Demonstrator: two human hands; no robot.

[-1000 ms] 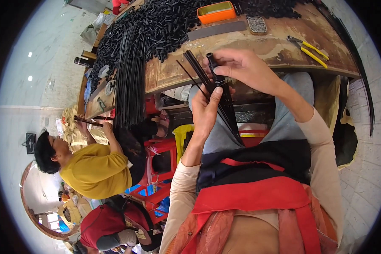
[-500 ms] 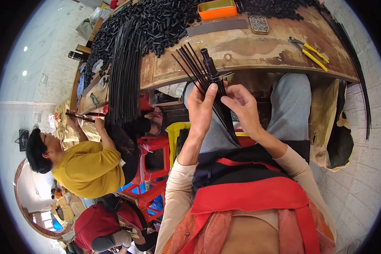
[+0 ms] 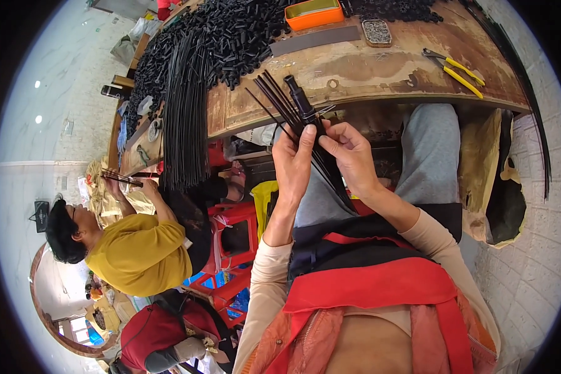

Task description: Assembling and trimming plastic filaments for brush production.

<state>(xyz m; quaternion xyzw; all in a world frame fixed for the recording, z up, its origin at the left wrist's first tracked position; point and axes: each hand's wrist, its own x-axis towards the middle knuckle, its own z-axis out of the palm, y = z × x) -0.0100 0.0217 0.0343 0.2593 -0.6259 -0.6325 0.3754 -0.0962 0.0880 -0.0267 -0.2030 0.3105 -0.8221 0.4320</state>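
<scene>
My left hand is closed around a bundle of thin black rods, its thumb pressed against a stepped black tube fitting. The fitting rises at a slight tilt above the fist, beside the fanned rod ends. Thin pale strands, perhaps wire, stick out on the fitting's right side. Just below them, my right hand has its thumb and fingers pinched together against the bundle. Whatever lies between those fingertips is too small to make out. The rods' lower ends run down between my knees.
Ahead is a worn wooden table with yellow-handled pliers, a small tray, an orange box and heaped black tubes. Long black rods overhang its edge. A person in yellow sits left, beside red stools.
The fitting and rods have tipped a little to the left. My right hand has come closer to my left, its fingers now against the bundle. The whole view has shifted slightly.
</scene>
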